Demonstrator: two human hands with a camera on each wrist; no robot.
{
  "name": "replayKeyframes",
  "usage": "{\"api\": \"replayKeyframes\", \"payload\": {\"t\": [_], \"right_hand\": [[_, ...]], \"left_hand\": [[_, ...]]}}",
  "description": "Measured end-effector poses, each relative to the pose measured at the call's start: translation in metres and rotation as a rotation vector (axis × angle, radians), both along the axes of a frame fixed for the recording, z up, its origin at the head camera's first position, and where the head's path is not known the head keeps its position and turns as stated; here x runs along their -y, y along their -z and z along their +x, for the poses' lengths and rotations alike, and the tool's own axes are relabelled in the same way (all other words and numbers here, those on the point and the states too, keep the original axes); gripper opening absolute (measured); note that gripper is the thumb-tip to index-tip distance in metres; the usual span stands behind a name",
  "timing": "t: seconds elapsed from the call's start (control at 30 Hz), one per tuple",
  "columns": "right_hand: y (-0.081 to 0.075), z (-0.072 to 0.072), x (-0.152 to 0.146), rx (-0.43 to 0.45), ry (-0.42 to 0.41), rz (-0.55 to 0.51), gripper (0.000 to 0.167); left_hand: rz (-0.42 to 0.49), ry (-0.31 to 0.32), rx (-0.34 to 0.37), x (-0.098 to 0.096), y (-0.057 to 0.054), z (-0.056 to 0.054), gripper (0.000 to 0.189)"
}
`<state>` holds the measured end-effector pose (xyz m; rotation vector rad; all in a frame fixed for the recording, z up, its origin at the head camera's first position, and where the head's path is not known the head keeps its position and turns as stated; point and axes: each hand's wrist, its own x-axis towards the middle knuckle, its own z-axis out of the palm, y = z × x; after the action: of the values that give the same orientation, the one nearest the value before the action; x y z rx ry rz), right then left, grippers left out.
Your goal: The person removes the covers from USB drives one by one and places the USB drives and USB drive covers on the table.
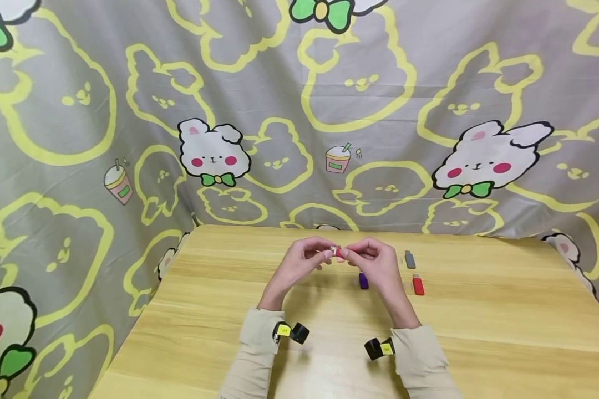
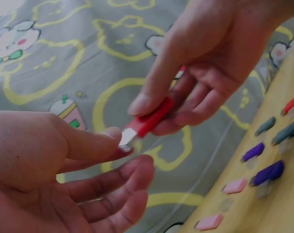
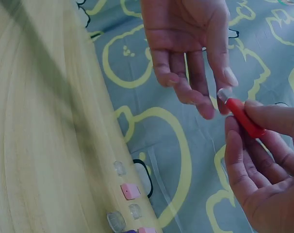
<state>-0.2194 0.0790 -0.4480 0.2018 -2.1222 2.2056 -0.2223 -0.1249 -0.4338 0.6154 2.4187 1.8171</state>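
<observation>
A red USB flash drive (image 1: 339, 252) is held up over the far part of the table, between both hands. My right hand (image 1: 379, 263) pinches its red body (image 3: 245, 118) between thumb and fingers. At the silvery plug end (image 2: 128, 137), the thumb and index finger of my left hand (image 1: 305, 259) pinch the tip, while the other fingers of that hand curve loosely below. Behind the hands, a pink flash drive (image 2: 234, 186) lies on the table. Close to the right hand is a purple flash drive (image 1: 363, 281).
Right of the hands, a grey flash drive (image 1: 410, 260) and another red flash drive (image 1: 418, 285) lie on the wooden table (image 1: 504, 310). Clear caps (image 3: 116, 221) lie beside several drives. A patterned curtain (image 1: 279, 166) hangs along the table's far edge.
</observation>
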Motion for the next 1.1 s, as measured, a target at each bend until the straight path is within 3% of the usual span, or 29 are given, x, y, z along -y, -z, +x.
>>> {"api": "replayKeyframes", "payload": {"t": [0.2, 0.57, 1.1], "right_hand": [[-0.0011, 0.0020, -0.0014, -0.009, -0.042, 0.027, 0.025], [-0.0022, 0.0045, -0.0030, -0.101, -0.118, 0.319, 0.012], [-0.0042, 0.0052, -0.0080, -0.123, -0.177, 0.423, 0.011]], "left_hand": [[0.028, -0.047, -0.017, -0.0085, 0.0017, 0.0008, 0.018], [0.001, -0.048, -0.025, -0.0115, 0.0030, 0.0005, 0.014], [-0.080, -0.070, -0.018, -0.0109, 0.0038, -0.0011, 0.009]]}}
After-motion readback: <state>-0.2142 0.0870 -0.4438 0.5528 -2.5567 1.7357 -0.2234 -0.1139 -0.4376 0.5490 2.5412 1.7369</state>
